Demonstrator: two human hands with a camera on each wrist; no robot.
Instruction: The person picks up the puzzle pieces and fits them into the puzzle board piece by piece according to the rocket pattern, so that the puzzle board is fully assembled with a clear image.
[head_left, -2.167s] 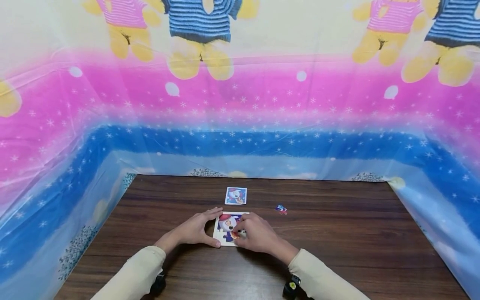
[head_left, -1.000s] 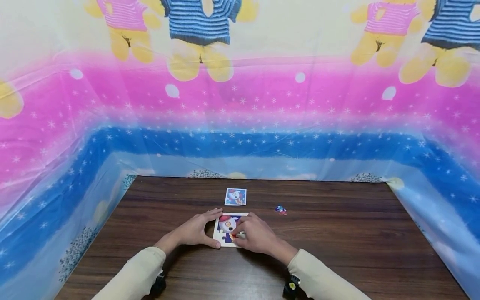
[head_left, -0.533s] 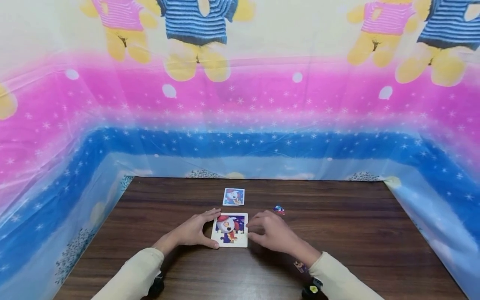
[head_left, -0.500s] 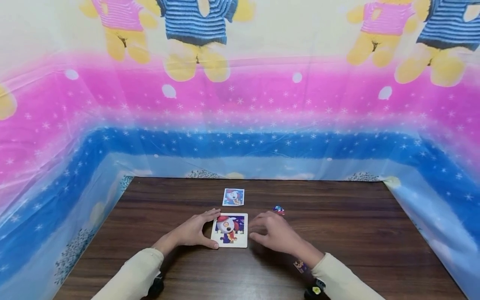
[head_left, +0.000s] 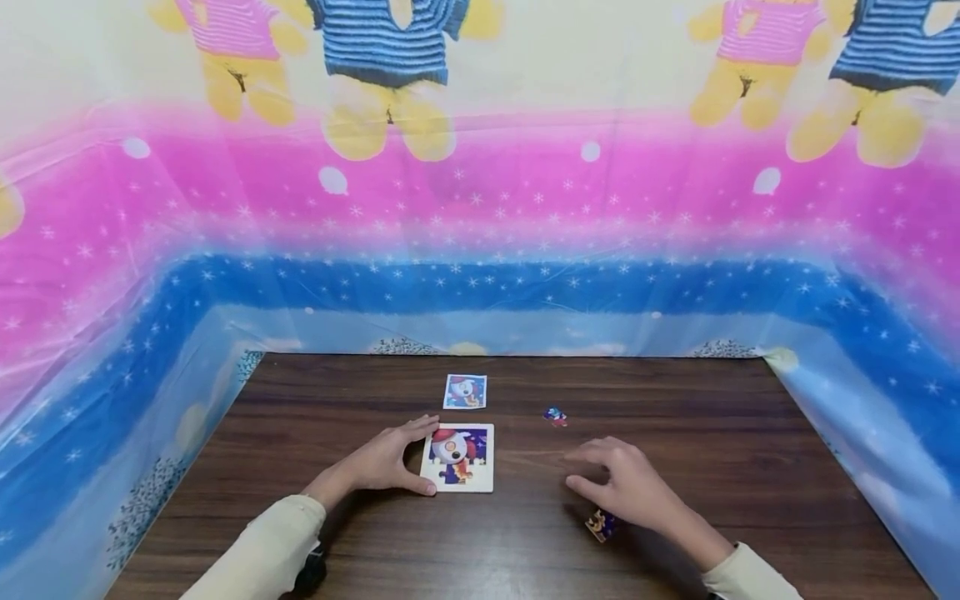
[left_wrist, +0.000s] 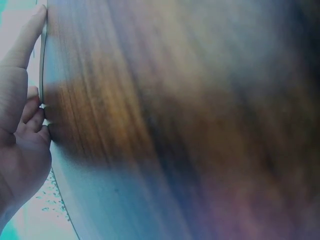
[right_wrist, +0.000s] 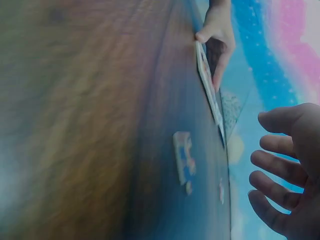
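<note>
In the head view my left hand (head_left: 382,458) holds the left side of a white-framed jigsaw tray (head_left: 489,479), thumb at the near corner and fingers at the far one. Joined puzzle pieces (head_left: 454,450) in the tray show a white-faced character in a red hat; white base shows along its lower left and right. My right hand (head_left: 630,479) hovers right of the tray, fingers loosely bent and holding nothing. Under it lies an orange and purple puzzle piece (head_left: 600,526), partly hidden by the hand. The right wrist view shows the fingers (right_wrist: 280,167) spread apart.
Behind the tray lies a small picture card (head_left: 465,392) of the same character. Another blue and red puzzle piece (head_left: 555,417) rests farther back to the right. The dark wooden table (head_left: 360,383) meets a printed cloth (head_left: 525,287) at its back and sides.
My right hand has left the tray and moved right, uncovering the tray's right side. The orange and purple piece has come into view beneath it. My left hand stays at the tray.
</note>
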